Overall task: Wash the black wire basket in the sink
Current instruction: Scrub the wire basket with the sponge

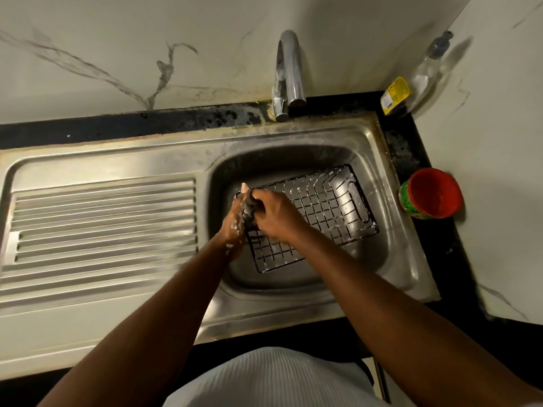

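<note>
1. Black wire basket (pixel 323 210) lies flat on the floor of the sink (pixel 296 133) bowl, its long axis running from about 10 o'clock to 4 o'clock.
2. Both hands meet at the basket's 9 o'clock end, close together, with both forearms reaching in from 6 o'clock.
3. The left hand (pixel 235 226), coated in white foam, curls round the basket's end wall, and one fingertip stands up above the rim.
4. The right hand (pixel 277 215) has its knuckles up and its fingers bent round a dark wad (pixel 250 211) pressed against that same end (pad or cloth, I cannot tell which).
5. Counted: one basket, one wad, one faucet (pixel 289 69), one bottle (pixel 423 71), one cup (pixel 432 195).
6. The basket is thin black wire in a square grid, with upright looped wires along its sides and flecks of suds on the wires.
7. The sink is dull, stained steel with a rounded bowl, and a ribbed drainboard (pixel 102 218) lies at the bowl's 9 o'clock.
8. The faucet is a curved chrome tube at the bowl's 12 o'clock.
9. The bottle is clear plastic with a yellow label, at 1 o'clock in the wall corner.
10. The cup, red inside and green-patterned outside, sits on the black counter (pixel 411 148) at 3 o'clock.
11. The wall (pixel 117 39) is pale with grey veins.
</note>
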`<action>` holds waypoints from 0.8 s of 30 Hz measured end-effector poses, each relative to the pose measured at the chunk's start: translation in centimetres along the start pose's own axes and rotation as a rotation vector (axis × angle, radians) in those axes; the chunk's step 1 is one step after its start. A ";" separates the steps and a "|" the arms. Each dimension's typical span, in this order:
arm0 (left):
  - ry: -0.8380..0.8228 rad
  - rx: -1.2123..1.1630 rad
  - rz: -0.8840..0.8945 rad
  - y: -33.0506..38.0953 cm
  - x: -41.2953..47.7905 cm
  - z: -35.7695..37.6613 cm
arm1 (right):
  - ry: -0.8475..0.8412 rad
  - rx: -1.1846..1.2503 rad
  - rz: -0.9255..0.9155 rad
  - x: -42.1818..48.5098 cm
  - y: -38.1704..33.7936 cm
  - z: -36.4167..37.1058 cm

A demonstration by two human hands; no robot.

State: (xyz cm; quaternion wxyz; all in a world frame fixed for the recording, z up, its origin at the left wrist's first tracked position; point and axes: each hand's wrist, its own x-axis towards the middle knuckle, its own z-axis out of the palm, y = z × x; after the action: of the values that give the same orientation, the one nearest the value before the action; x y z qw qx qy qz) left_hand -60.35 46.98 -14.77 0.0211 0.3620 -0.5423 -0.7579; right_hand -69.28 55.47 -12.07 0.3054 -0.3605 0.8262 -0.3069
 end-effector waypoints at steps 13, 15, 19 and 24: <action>0.019 -0.317 -0.175 0.1 0.0 1.1 | 0.131 -0.047 0.115 -0.1 -0.5 1.7; 0.037 -0.322 -0.137 -0.1 0.1 0.8 | 0.064 0.035 0.080 -0.3 -0.4 1.1; 0.060 -0.367 -0.097 0.1 0.4 -0.2 | -0.021 0.140 -0.036 -0.8 0.3 0.2; 0.064 -0.359 -0.147 0.6 0.4 0.6 | 0.104 0.031 0.037 -1.6 0.2 1.2</action>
State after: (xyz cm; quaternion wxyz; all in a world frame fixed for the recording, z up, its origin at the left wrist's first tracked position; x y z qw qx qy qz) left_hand -61.17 47.08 -14.38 0.0471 0.4150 -0.3693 -0.8302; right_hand -67.61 56.48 -12.55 0.2730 -0.3240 0.8426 -0.3324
